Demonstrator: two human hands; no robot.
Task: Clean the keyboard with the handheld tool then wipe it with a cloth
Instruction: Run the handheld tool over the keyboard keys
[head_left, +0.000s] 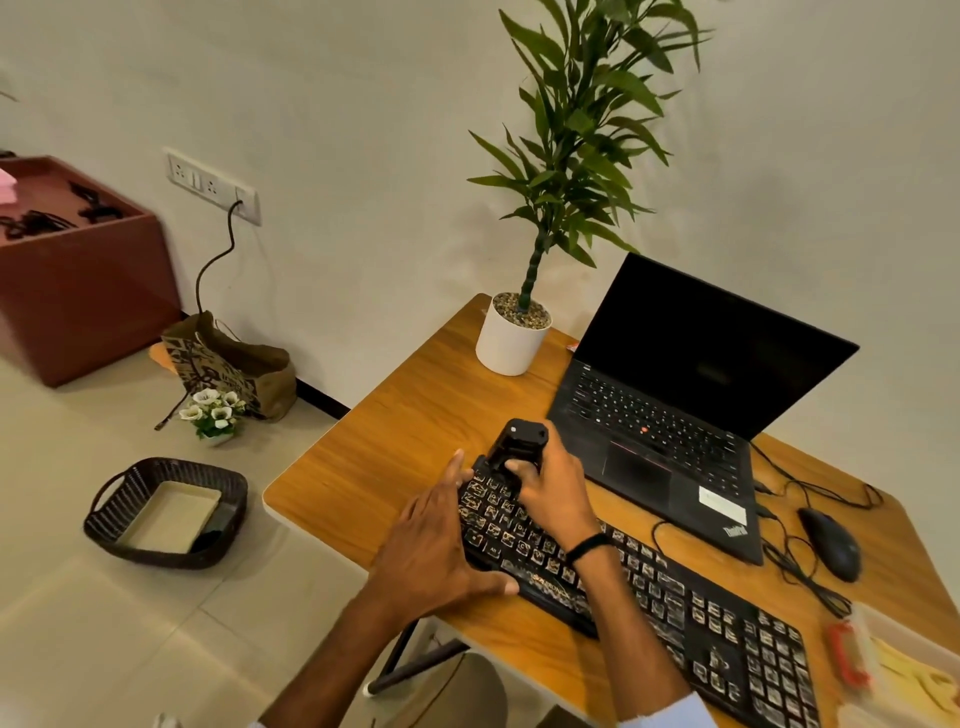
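Note:
A black keyboard (675, 597) with dusty, whitish keys lies slantwise across the wooden desk (415, 415). My right hand (553, 488) grips a black handheld cleaning tool (519, 441) that stands upright with its lower end on the keyboard's far left corner. My left hand (436, 551) rests on the keyboard's left end, fingers spread along its edge and thumb on the front rim. A yellowish cloth (914, 680) lies at the desk's right front corner, partly cut off by the frame.
An open black laptop (670, 415) sits behind the keyboard, a potted plant (511, 338) at the desk's back. A black mouse (831, 543) and cables lie to the right. A red-and-white item (849, 654) lies by the cloth. On the floor sit a wicker basket (104, 525) and a paper bag (234, 369).

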